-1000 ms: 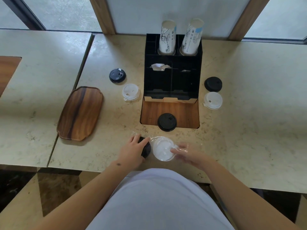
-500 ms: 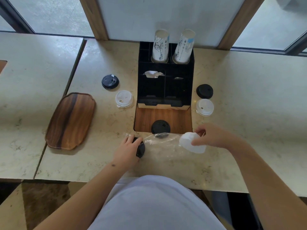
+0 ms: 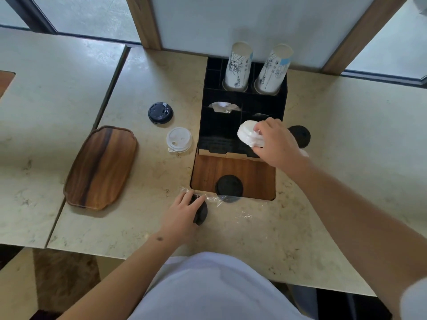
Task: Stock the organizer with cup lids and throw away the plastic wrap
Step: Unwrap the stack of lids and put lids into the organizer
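Note:
My right hand (image 3: pixel 276 143) grips a small stack of white cup lids (image 3: pixel 248 135), tilted, over the front right compartment of the black organizer (image 3: pixel 218 135). My left hand (image 3: pixel 183 213) rests on a stack of black lids (image 3: pixel 200 212) near the table's front edge, still inside clear plastic wrap (image 3: pixel 221 200). The wrap trails to the right over the counter. Another black lid (image 3: pixel 229 185) lies on the wooden inset (image 3: pixel 254 177) in front of the organizer.
A black lid (image 3: pixel 160 112) and a white lid (image 3: pixel 179 139) lie left of the organizer; a black lid (image 3: pixel 300 136) sits at its right. Two paper cup stacks (image 3: pixel 239 65) stand in its back slots, with napkins (image 3: pixel 223 106) in the middle. A wooden tray (image 3: pixel 100 167) lies at the left.
My right hand has pulled the white lids out of the wrap and carried them up and away to the organizer's front right. My left hand stayed on the black lids.

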Motion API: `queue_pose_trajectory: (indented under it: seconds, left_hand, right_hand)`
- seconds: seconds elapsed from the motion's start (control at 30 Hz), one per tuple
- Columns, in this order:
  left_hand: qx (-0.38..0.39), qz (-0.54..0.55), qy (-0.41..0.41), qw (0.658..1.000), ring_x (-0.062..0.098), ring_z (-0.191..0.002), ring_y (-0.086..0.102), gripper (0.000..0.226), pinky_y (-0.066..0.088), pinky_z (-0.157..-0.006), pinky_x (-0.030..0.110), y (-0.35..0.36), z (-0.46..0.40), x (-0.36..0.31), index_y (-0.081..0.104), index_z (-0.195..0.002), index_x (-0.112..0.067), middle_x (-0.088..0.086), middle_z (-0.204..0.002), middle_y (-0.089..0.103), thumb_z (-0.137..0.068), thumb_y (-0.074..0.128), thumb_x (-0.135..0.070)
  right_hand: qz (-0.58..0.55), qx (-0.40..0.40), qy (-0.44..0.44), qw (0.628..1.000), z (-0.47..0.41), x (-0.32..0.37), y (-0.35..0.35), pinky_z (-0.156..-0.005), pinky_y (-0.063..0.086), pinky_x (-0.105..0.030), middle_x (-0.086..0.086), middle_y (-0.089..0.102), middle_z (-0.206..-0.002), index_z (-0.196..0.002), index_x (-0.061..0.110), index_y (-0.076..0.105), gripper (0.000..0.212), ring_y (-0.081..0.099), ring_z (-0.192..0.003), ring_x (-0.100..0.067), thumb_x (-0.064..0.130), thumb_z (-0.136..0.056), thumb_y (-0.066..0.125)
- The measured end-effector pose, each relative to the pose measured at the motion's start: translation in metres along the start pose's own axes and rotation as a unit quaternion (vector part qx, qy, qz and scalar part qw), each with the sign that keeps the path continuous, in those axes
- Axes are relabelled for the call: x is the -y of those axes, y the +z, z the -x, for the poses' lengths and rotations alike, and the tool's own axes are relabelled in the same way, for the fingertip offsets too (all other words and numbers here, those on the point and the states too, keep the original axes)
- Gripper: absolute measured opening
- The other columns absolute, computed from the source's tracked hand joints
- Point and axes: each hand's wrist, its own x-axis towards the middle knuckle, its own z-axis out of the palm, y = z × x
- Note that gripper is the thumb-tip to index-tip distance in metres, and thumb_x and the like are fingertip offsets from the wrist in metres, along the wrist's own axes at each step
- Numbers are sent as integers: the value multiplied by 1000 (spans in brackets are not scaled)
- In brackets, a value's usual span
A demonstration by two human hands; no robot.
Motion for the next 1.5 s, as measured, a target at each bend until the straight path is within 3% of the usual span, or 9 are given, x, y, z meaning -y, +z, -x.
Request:
queue_pose_trajectory:
  seconds: [0.37, 0.7, 0.8, 0.97, 1.17, 1.27, 1.37, 1.43, 1.5]
  left_hand:
    - [-22, 20, -1, 1000, 38, -143, 34, 82, 50, -99, 48, -1, 1, -4, 46, -148, -22, 13, -155, 40, -74, 80, -14]
    - [-21, 33, -25, 999, 40, -145, 32, 86, 50, -100, 50, -1, 3, -8, 45, -150, -20, 15, -155, 40, -73, 83, -11]
    - [-23, 30, -21, 999, 40, -143, 34, 85, 53, -96, 50, -1, 3, -7, 47, -149, -20, 15, -154, 42, -72, 82, -9]
    - [-33, 24, -9, 999, 36, -139, 39, 84, 56, -89, 47, -1, 1, -5, 49, -146, -22, 12, -149, 46, -70, 84, -15]
    - [-25, 21, -11, 999, 33, -143, 31, 86, 48, -103, 47, 1, 0, -3, 41, -151, -25, 9, -155, 37, -76, 82, -24]
    - [-12, 22, -9, 1000, 32, -144, 28, 87, 43, -109, 46, 0, 0, -1, 37, -152, -27, 7, -157, 34, -77, 81, -25]
    - [-4, 24, -6, 1000, 31, -143, 29, 85, 43, -109, 45, -1, 1, -2, 37, -152, -29, 5, -157, 34, -78, 80, -28]
    - [2, 33, -5, 999, 30, -142, 30, 84, 44, -106, 44, -1, 3, -4, 38, -150, -30, 3, -156, 33, -78, 80, -30]
    - [-2, 48, 0, 999, 29, -139, 33, 81, 46, -102, 42, -1, 6, -6, 41, -148, -30, 1, -153, 36, -77, 79, -30]
  right_hand:
    - [92, 39, 28, 995, -12, -24, 69, -68, 49, -38, -11, 61, -105, -114, 10, 60, 48, 57, -91, -29, 22, -74, 84]
    - [-44, 149, 92, 984, -25, -24, 68, -84, 52, -43, -14, 53, -123, -127, 13, 59, 44, 52, -111, -32, 3, -85, 67]
    - [-128, 95, 125, 979, -13, -16, 48, -82, 53, -35, -8, 56, -119, -128, 15, 60, 44, 56, -104, -24, 5, -86, 69]
    - [-266, 57, 219, 937, 67, 1, 25, -68, 43, -17, 12, 62, -88, -107, 22, 64, 19, 59, -82, -3, 20, -89, 71]
    - [-252, 205, 347, 880, 171, 1, 44, -88, 53, -35, 3, 69, -102, -108, 21, 70, 17, 64, -98, -18, 18, -95, 60]
    - [-291, 242, 313, 871, 177, 8, 57, -74, 41, -11, 6, 69, -111, -114, 18, 73, 23, 60, -98, -7, 11, -97, 58]
    - [-423, 247, 325, 809, 166, 19, 65, -60, 45, -8, 7, 75, -93, -103, 17, 76, 17, 66, -78, -1, 8, -95, 64]
    - [-553, 258, 352, 710, 160, 25, 67, -61, 52, -13, 0, 77, -88, -103, 10, 77, 14, 71, -75, -7, 7, -89, 74]
    - [-665, 290, 358, 588, 155, 31, 71, -76, 60, -23, -16, 76, -106, -105, 1, 73, 23, 75, -97, -22, 6, -82, 76]
